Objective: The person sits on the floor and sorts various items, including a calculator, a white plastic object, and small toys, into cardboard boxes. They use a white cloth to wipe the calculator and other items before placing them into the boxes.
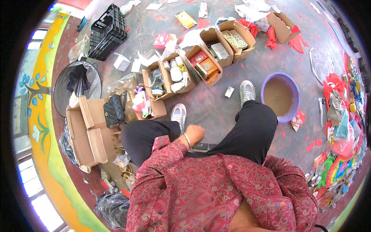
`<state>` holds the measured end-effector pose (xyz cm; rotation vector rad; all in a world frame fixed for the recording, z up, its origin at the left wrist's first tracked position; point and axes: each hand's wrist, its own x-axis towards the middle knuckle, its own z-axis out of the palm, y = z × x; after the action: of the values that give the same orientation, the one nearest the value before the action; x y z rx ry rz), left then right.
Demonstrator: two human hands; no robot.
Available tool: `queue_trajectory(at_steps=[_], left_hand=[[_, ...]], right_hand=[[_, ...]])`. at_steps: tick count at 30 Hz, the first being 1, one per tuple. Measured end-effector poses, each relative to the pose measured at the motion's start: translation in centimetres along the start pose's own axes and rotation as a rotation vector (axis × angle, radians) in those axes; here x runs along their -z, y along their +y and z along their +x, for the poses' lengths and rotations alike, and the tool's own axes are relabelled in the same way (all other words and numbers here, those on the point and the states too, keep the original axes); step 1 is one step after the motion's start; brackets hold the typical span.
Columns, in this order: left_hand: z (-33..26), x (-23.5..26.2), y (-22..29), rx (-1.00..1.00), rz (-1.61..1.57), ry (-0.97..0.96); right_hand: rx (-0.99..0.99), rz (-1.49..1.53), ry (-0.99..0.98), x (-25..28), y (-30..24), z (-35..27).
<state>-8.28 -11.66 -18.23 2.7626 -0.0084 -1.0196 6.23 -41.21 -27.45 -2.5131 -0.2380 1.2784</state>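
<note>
My left hand point(195, 134) is in front of me near my left knee, a pale bracelet on its wrist. Its fingers are curled in, and what they hold, if anything, is hidden. My right hand does not show; only the red patterned right sleeve point(288, 176) is visible. Ahead of my feet runs a row of open cardboard boxes: one with red and orange packets point(206, 66), one with white bottles point(177, 73), and one with a clear plastic bag point(155, 78). A small white box point(229, 91) lies on the floor between my shoes.
Right of my right shoe stands a purple tub point(295, 96) of murky water. A heap of colourful items point(344, 143) lies far right. At left are a black crate point(121, 36), a bag-lined round bin point(58, 91), an open carton point(79, 135) and a black quilted bag point(114, 111).
</note>
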Motion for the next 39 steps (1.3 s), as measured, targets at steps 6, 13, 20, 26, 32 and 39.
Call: queue_trajectory(at_steps=[6, 13, 20, 26, 32, 39], left_hand=[[-0.3, -5.9, 1.2, -0.284, -0.092, -0.5], [0.8, -3.6, 1.2, -0.365, -0.024, -0.172], [0.4, 10.6, -3.1, -0.162, -0.271, 0.114], [0.2, 12.0, -6.8, -0.053, -0.223, 0.217], [0.3, 14.9, -6.6, 0.118, -0.244, 0.416], [1.2, 14.5, -6.2, 0.1, -0.14, 0.443]], right_hand=[[-0.014, -0.007, 0.007, 0.5, 0.6, -0.1], [-0.081, 0.01, 0.006, 0.3, 0.0, 1.0], [-0.171, 0.01, -0.042, 0.0, -0.1, 2.7], [-0.161, -0.047, -0.095, 0.6, -0.8, 3.5], [-0.11, -0.109, -0.064, 1.9, -0.5, 4.2], [-0.105, -0.271, -0.199, 8.5, 1.9, 6.9]])
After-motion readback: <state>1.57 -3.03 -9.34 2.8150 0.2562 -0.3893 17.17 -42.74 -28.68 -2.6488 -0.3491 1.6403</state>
